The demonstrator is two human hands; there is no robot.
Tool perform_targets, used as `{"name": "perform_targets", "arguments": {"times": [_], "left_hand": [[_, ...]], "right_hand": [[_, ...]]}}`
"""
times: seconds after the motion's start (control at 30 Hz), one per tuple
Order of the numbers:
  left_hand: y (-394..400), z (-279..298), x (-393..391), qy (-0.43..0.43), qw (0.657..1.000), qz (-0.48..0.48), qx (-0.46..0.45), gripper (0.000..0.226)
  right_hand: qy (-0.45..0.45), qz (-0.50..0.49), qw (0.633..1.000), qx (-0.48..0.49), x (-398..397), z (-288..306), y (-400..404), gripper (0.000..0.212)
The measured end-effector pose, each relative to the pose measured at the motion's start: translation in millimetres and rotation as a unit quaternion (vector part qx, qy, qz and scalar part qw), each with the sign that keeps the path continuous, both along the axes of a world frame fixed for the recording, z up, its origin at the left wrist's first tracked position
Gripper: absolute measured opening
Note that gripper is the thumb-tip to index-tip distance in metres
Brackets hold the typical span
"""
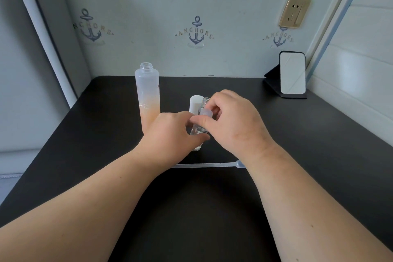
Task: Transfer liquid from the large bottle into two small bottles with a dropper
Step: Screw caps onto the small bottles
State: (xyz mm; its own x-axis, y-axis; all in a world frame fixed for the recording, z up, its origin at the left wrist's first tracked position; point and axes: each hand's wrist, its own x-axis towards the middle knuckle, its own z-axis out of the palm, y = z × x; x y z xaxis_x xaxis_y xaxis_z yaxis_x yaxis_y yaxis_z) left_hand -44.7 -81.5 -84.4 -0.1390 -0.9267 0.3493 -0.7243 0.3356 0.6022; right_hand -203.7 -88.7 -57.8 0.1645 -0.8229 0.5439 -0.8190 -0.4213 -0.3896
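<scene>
The large frosted bottle (147, 95) stands uncapped on the black table (106, 134), its lower part orange. My left hand (170, 132) grips a small clear glass bottle (198, 132) around its body. My right hand (231, 119) pinches a small translucent cap (205, 112) at that bottle's top. A second small clear bottle (205, 101) stands just behind, partly hidden by my fingers. A white cap (196, 105) stands upright behind the small bottles. The plastic dropper (204, 165) lies flat on the table below my wrists.
A small mirror on a black stand (292, 74) sits at the back right corner. A gold wall socket (294, 11) is above it. The wall runs close behind the table, with a white ledge along the right.
</scene>
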Motion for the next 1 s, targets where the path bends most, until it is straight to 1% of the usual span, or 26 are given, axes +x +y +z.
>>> {"name": "perform_targets", "arguments": {"times": [0.07, 0.13, 0.2, 0.3, 0.37, 0.43, 0.47, 0.57, 0.6, 0.7, 0.77, 0.83, 0.9, 1.0], "left_hand": [[1, 1, -2, -0.013, 1.000, -0.002, -0.006, 0.031], [2, 2, -3, -0.023, 1.000, -0.003, -0.008, 0.032], [2, 1, -2, -0.020, 1.000, -0.004, -0.007, 0.030], [-1, -1, -1, -0.018, 1.000, -0.008, -0.004, 0.018], [-2, -3, -1, -0.018, 1.000, -0.008, -0.004, 0.027], [-1, -3, -1, -0.016, 1.000, -0.007, -0.007, 0.026], [-1, -2, -1, -0.016, 1.000, -0.004, -0.004, 0.023], [-1, -1, -2, -0.017, 1.000, -0.002, -0.004, 0.020], [-1, -1, -2, -0.017, 1.000, -0.004, -0.007, 0.020], [-1, -2, -2, -0.012, 1.000, -0.007, -0.013, 0.020], [-2, -4, -1, -0.018, 1.000, -0.006, -0.012, 0.026], [-4, -5, -1, -0.020, 1.000, -0.005, -0.012, 0.031], [-4, -4, -2, -0.016, 1.000, -0.005, -0.012, 0.028], [-3, -4, -1, -0.015, 1.000, -0.005, -0.010, 0.020]], "right_hand": [[-0.015, 0.015, 1.000, 0.002, 1, -1, -1, 0.039], [-0.032, 0.066, 0.997, 0.018, -2, -1, 2, 0.043], [-0.035, 0.105, 0.993, 0.028, -8, -2, 6, 0.037], [-0.037, 0.126, 0.991, 0.026, -16, -3, 8, 0.026], [-0.029, 0.116, 0.993, 0.014, -17, -4, 7, 0.021], [-0.026, 0.092, 0.995, 0.003, -15, -4, 5, 0.016], [-0.032, 0.076, 0.997, 0.002, -13, -4, 4, 0.016], [-0.051, 0.034, 0.998, 0.013, -12, -4, 3, 0.029], [-0.050, 0.038, 0.998, 0.012, -13, -4, 3, 0.031], [-0.043, 0.105, 0.994, -0.003, -18, -3, 8, 0.029], [-0.021, 0.122, 0.992, -0.016, -21, -4, 9, 0.029], [-0.022, 0.115, 0.993, -0.009, -20, -4, 7, 0.024], [-0.034, 0.096, 0.995, 0.000, -18, -3, 5, 0.019], [-0.033, 0.064, 0.997, 0.011, -18, -4, 3, 0.026]]}}
